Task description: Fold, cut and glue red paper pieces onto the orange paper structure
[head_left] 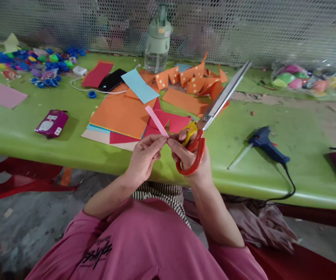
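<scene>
Between the fingertips of my left hand (145,157) is the lower end of a narrow pink paper strip (156,121), which slants up and to the left. My right hand (195,155) has its thumb and finger at the same end of the strip. Its palm and other fingers also hold scissors (222,99) with red and yellow handles; the blades point up and right, and look closed. Behind the strip lie orange paper sheets (121,112), red paper (179,122) with notches cut in it, and a light blue paper piece (140,85).
Cut orange strips with pale squares (195,83) lie beside a water bottle (157,46). A black phone (112,79) is left of them. A blue glue gun (268,144) rests at right, its cord over the edge. Purple power sockets (52,123) and coloured caps (39,64) sit at left.
</scene>
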`<state>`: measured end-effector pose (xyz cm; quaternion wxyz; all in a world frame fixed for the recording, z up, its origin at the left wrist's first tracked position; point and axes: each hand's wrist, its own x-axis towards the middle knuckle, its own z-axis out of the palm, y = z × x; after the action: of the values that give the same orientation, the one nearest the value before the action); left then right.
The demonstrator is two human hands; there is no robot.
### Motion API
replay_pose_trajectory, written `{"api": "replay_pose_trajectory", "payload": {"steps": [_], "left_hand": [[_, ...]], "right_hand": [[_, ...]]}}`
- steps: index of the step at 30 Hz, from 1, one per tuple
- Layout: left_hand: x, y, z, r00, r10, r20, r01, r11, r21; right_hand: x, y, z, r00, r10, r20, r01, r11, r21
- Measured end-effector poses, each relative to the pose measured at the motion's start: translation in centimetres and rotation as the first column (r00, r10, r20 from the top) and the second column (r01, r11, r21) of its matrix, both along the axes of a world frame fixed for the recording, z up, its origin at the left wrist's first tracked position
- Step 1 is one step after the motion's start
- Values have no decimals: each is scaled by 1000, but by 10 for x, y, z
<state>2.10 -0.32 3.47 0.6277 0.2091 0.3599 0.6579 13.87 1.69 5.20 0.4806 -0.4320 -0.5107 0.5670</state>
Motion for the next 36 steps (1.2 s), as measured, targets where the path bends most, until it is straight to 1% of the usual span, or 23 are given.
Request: {"api": "replay_pose_trajectory", "payload": {"steps": [2,6,8,10,12,14,16,17,18,20,21,23,25,27,29,33,36], "left_hand": [[-2,0,0,1000,2,-18,-2,1000,1],[-8,1,1,996,52,-68,-49,998,44],[-12,2,1,993,49,-109,-41,996,81],[-15,3,-1,990,23,-141,-8,994,109],[-16,4,-2,987,-3,-158,22,993,120],[-17,4,-2,987,-12,-161,31,993,117],[-18,5,-1,987,-11,-161,28,994,104],[-19,5,0,986,-7,-164,24,995,100],[-20,5,1,985,-3,-171,20,995,98],[-23,5,3,982,8,-188,11,995,101],[-24,5,4,981,14,-193,7,994,106],[-26,5,6,980,20,-199,4,993,119],[-26,5,7,979,27,-203,2,990,139],[-25,6,8,978,39,-205,-5,986,165],[-25,6,7,976,56,-209,-17,983,184],[-24,4,6,966,98,-238,-52,980,192],[-24,2,6,959,131,-250,-82,977,198]], "right_hand": [[-1,1,-1,1000,16,-14,-17,1000,-18],[0,2,-1,999,43,-34,-44,998,-44],[-1,2,0,999,40,-32,-41,998,-41],[-1,1,0,999,38,-16,-39,998,-42],[1,-1,2,999,36,20,-36,998,-46],[7,-2,3,995,35,89,-33,999,-22],[18,-4,5,972,51,231,-62,997,40],[25,-4,6,939,66,336,-96,993,74],[32,-3,6,887,85,454,-145,984,99],[45,-1,6,742,109,662,-246,962,117],[50,-1,6,671,110,734,-285,951,118],[56,0,5,566,95,819,-337,933,125],[58,0,4,498,59,865,-365,919,147],[57,-2,4,449,15,893,-384,906,177],[56,-3,4,418,-25,908,-395,895,206],[55,-5,3,395,-78,915,-409,877,251],[53,-5,2,394,-85,915,-408,876,257]]}}
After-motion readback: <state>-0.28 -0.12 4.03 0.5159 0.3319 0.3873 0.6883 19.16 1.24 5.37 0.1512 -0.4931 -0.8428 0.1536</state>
